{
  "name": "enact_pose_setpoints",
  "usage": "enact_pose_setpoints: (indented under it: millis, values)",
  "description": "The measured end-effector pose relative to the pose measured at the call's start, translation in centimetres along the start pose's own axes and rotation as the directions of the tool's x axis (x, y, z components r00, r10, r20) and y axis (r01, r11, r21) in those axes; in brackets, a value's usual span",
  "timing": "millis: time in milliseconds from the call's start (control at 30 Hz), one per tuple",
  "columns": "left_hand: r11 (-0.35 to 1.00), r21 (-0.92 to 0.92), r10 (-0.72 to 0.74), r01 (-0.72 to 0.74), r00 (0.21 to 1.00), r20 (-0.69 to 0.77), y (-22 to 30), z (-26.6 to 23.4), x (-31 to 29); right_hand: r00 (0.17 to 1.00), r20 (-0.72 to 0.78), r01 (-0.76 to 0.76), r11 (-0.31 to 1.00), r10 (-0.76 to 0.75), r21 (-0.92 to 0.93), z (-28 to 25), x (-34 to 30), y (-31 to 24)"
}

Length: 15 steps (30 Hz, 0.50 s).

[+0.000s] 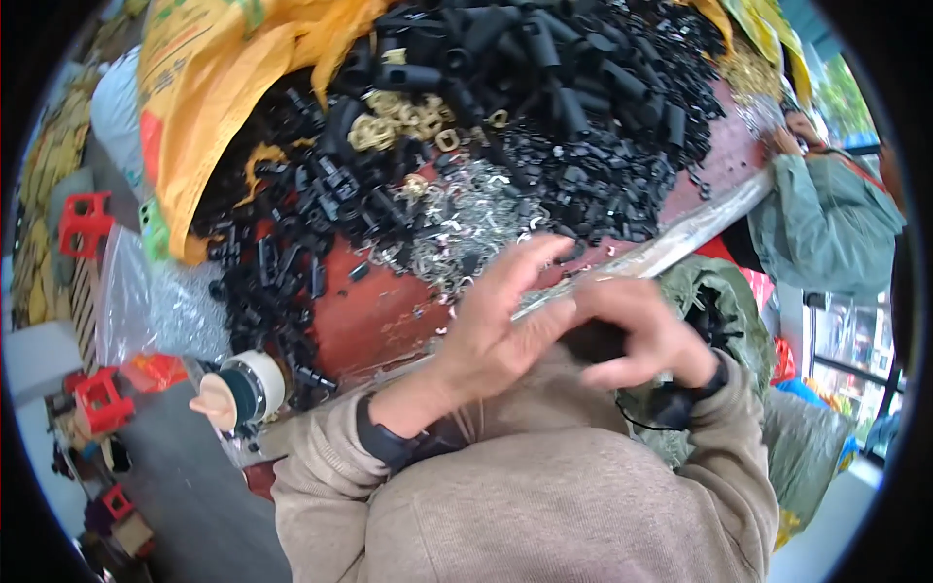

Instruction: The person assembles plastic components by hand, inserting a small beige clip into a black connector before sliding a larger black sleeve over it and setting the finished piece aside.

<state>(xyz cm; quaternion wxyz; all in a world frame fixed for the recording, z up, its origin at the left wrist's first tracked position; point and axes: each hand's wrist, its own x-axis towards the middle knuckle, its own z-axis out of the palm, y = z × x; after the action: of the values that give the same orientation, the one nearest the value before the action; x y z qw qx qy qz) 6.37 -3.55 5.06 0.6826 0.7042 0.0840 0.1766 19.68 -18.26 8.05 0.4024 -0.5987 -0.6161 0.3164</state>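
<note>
Both hands are raised over the near edge of a red table [364,309], slightly blurred. My left hand [496,335] has its fingers stretched out to the upper right, its thumb reaching toward my right fingertips. My right hand [646,325] is bent, with thumb and fingers wide apart and nothing visible between them. Whether the fingertips touch, or hide something small, I cannot tell. Just beyond my left hand lies a heap of small silvery metal clips [466,219]. Black plastic parts [598,175] surround it, with cream-coloured rings [389,121] farther back.
A pale rounded rail [695,228] edges the table. An orange woven sack [219,117] stands at the far left, a lidded cup [233,394] at the near left. Red stools [102,403] are on the floor. A green sack [729,291] and a person in a green jacket [826,219] are at right.
</note>
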Motion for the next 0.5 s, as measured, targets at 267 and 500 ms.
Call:
enact_pose_setpoints:
  millis: [267,500]
  values:
    - [0.25,0.931,0.228,0.268,0.918,-0.325,-3.0,-9.6,-2.2,0.803,-0.239,-0.529,0.469,0.546,-0.707,-5.0,-13.9,0.8]
    - [0.198,0.888,0.132,0.416,0.886,-0.444,-5.0,-11.4,-3.1,0.95,-0.209,-0.311,0.723,0.23,-0.617,-1.2,-4.2,1.3]
